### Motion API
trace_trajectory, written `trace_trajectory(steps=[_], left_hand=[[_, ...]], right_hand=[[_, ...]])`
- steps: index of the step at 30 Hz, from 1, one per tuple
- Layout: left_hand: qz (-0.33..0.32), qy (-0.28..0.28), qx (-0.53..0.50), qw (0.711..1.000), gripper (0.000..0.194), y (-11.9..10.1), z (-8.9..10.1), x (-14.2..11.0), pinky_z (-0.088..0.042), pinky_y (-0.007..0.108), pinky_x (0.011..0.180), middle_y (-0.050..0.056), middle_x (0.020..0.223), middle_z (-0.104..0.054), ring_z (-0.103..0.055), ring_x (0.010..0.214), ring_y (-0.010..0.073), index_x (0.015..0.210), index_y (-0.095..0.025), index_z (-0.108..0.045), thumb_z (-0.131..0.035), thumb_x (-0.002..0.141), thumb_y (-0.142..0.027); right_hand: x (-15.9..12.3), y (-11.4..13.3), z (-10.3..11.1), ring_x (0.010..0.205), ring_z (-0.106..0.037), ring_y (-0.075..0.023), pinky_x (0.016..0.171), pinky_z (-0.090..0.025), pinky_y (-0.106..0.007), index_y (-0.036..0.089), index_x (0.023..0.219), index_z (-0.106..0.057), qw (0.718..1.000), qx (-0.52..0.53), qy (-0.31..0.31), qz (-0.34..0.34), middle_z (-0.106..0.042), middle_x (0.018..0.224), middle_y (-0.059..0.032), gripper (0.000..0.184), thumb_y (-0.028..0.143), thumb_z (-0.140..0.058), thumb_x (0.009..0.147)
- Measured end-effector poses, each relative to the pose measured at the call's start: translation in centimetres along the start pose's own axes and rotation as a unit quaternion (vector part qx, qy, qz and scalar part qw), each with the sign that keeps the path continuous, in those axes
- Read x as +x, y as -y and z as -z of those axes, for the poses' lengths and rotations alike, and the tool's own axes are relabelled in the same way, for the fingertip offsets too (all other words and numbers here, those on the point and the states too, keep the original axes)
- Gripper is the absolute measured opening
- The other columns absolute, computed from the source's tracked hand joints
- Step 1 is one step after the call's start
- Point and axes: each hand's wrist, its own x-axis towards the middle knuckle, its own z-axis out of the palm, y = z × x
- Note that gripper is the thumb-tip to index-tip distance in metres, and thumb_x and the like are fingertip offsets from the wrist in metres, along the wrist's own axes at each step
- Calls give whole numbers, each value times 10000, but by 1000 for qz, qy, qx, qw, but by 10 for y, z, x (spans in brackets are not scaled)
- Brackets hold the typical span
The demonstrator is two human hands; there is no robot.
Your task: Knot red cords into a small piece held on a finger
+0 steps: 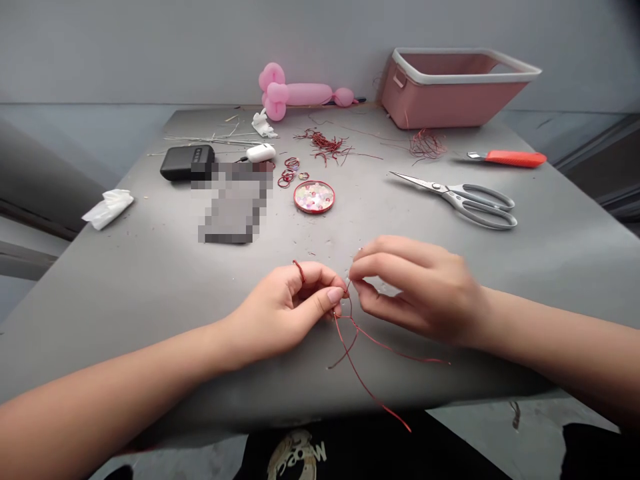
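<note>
Between left hand (280,313) fingertips, red wire (353,322) sits pinched; just beside, right hand (423,287) curls narrow, grip unclear; keep tails (404,423) apart.

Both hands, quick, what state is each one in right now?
Left hand: closed, pinching thin red cord.
Right hand: curled close beside it; whether it grips the cord can't be told.

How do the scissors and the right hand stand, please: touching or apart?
Apart: the head view shows bare table between the right hand and the scissors.
</note>
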Motion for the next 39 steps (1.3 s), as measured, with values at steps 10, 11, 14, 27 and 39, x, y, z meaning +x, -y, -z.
trace_trajectory(steps=[10, 11, 14, 27, 39], left_hand=[[-32, -9, 53, 998, 132, -1, 0, 0, -477, 217, 670, 5, 722, -612, -565, 681, 90, 824, -128, -597, -540, 884, -231], [-38, -10, 71, 997, 131, -1, 0, 0, -479, 218, 661, 6, 721, -615, -568, 679, 93, 822, -128, -602, -542, 878, -230], [-64, -31, 148, 986, 131, -1, -1, -1, -459, 203, 585, -1, 698, -610, -545, 622, 86, 811, -130, -614, -545, 868, -225], [-215, -122, 376, 893, 119, 8, -2, -4, -456, 183, 576, -14, 685, -661, -585, 602, 79, 788, -146, -612, -520, 864, -140], [-189, -135, 296, 926, 120, 7, -4, -5, -491, 222, 590, 10, 712, -672, -622, 637, 113, 803, -171, -588, -505, 886, -194]], right_hand=[[8, -11, 9, 648, -584, -81, 611, -462, -198, 170, 845, -671, 960, 192, 121, -163, -672, 738, 6, 111, 178, -573, 895], [7, -11, 9, 643, -575, -78, 611, -457, -196, 165, 838, -663, 967, 176, 117, -139, -665, 732, 7, 117, 148, -563, 895], [3, -6, 9, 669, -561, -97, 617, -458, -213, 152, 847, -649, 989, 98, 93, -68, -657, 754, -19, 162, 63, -518, 884], [-7, 25, 0, 601, -475, -166, 541, -431, -317, 96, 649, -637, 998, -50, -2, 42, -609, 639, -115, 229, -16, -564, 835], [-9, 22, -5, 587, -495, -172, 533, -447, -328, 129, 767, -657, 978, -157, -16, 133, -585, 578, -44, 173, 1, -572, 847]])
